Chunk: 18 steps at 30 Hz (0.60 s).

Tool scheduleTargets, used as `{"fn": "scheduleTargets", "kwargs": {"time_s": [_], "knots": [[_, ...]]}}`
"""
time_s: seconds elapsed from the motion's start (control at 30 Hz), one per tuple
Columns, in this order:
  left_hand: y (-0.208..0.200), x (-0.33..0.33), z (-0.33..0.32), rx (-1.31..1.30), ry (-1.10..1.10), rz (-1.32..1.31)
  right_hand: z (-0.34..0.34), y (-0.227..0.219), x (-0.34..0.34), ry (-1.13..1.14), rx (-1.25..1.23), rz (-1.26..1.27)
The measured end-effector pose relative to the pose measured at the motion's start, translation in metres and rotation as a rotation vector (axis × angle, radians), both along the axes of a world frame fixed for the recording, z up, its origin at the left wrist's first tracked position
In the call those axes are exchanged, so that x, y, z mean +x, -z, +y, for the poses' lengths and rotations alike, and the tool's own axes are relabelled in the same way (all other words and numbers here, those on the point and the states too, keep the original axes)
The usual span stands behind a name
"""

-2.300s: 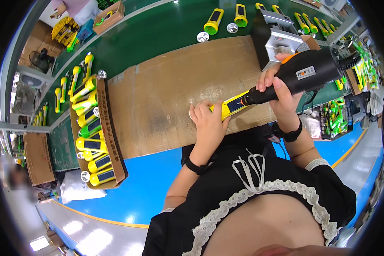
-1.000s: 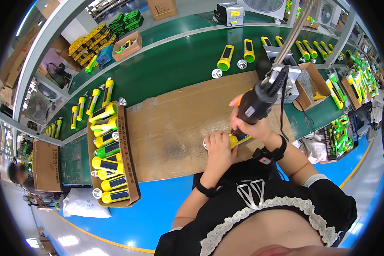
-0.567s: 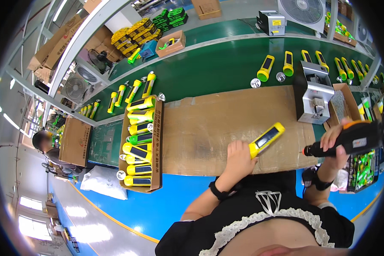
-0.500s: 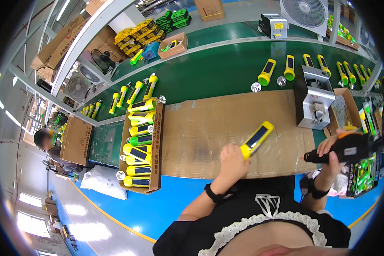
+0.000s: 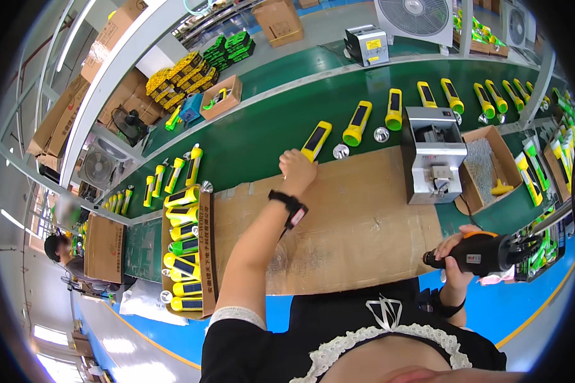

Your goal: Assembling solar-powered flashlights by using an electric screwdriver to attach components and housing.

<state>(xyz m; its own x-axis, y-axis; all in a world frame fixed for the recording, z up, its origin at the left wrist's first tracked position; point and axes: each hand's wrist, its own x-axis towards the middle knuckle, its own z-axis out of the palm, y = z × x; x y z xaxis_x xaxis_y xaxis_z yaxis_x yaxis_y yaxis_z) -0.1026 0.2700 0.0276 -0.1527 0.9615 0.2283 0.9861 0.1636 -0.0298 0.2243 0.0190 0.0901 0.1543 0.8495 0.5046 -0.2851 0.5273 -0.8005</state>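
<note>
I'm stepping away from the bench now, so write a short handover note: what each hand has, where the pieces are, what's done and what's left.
Left hand: stretched out to the green belt, closed on the yellow flashlight at the belt's near edge.
Right hand: gripping the black electric screwdriver low at the right, off the cardboard mat.
Done: that flashlight is at the belt, with more flashlights already lined up there.
Left: release it; a tray of flashlights sits at the mat's left. Grey screw feeder stands at the right.
</note>
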Motion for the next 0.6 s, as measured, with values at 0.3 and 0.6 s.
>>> {"fn": "scheduleTargets", "kwargs": {"time_s": [0.3, 0.6], "knots": [[-0.044, -0.061, 0.101, -0.136, -0.122, -0.175, 0.002, 0.01, 0.008, 0.258, 0.022, -0.085], [-0.039, -0.42, 0.16, -0.446, -0.987, 0.166, 0.089, -0.063, -0.089, 0.206, 0.045, -0.215]]}}
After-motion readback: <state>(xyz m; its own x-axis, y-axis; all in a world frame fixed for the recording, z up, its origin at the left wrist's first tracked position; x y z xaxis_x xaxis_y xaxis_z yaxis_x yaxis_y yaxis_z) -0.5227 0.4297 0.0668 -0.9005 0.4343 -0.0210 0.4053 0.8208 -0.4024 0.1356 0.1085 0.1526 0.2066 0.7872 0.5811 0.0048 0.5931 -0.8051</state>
